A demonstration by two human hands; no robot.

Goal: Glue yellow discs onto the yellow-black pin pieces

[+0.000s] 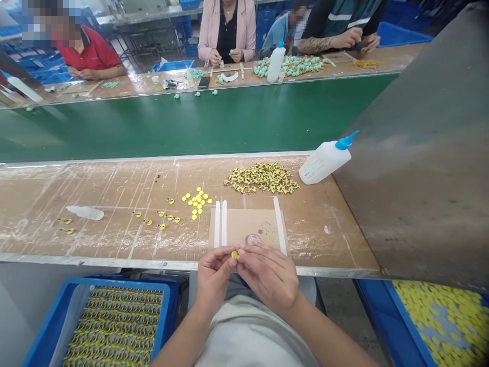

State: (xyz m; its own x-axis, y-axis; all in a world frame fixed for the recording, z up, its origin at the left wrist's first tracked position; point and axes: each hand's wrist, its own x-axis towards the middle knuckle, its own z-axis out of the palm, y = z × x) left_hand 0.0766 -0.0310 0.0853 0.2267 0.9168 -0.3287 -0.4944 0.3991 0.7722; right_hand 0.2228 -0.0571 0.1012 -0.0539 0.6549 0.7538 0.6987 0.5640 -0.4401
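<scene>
Just over the table's front edge, my left hand (214, 275) pinches a small round yellow disc (234, 254) between thumb and fingertips. My right hand (269, 275) comes in from the other side, fingers bent and closed, its tips against the disc's right edge. Whatever else those right fingertips hold is hidden. Behind my hands lies a cardboard sheet (244, 221) with white strips on it. A small round clear dish (252, 239) sits on the cardboard just beyond my right fingers. Loose yellow discs (197, 199) lie to the left of the cardboard.
A pile of yellow-and-black pieces (263, 178) lies behind the cardboard, beside a tilted white bottle (324, 162). Several joined pieces (147, 222) lie left. Blue bins (166, 311) flank me below; a metal panel (428, 153) stands right. People work beyond the green belt (191, 125).
</scene>
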